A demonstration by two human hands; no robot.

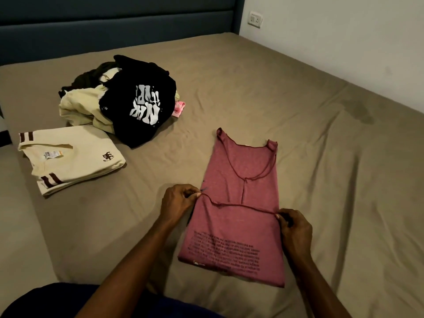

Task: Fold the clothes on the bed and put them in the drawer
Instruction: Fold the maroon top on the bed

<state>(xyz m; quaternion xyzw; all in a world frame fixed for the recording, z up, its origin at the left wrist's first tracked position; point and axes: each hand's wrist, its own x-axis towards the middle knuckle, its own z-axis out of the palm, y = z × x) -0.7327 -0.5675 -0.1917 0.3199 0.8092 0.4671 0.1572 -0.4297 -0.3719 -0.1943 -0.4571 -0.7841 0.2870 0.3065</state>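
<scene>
Right now the pink top [238, 216] lies flat on the bed [321, 111], close in front of the person, already narrowed to a long panel with its printed text nearest the body and its straps toward the headboard. A thin fold edge runs across its middle, and each hand holds one end of it: the left hand [177, 200] pinches the left end between thumb and fingers [195, 195], and the right hand [294, 228] pinches the right end the same way. The step looks to be a crosswise fold, and it would likely go best if both ends travel level and together, so the edges meet squarely and the loose straps do not bunch inside. Just left lies a cream shirt [71, 158], folded, with dark striped cuffs. Beyond it sits a loose heap topped by a black printed shirt [140, 102], with a bit of pink cloth [179, 109] at its right edge. The bed's olive sheet is creased, a dark padded headboard [114, 26] stands behind, and a wall socket [255, 19] shows at the upper right. No drawer is in view.
</scene>
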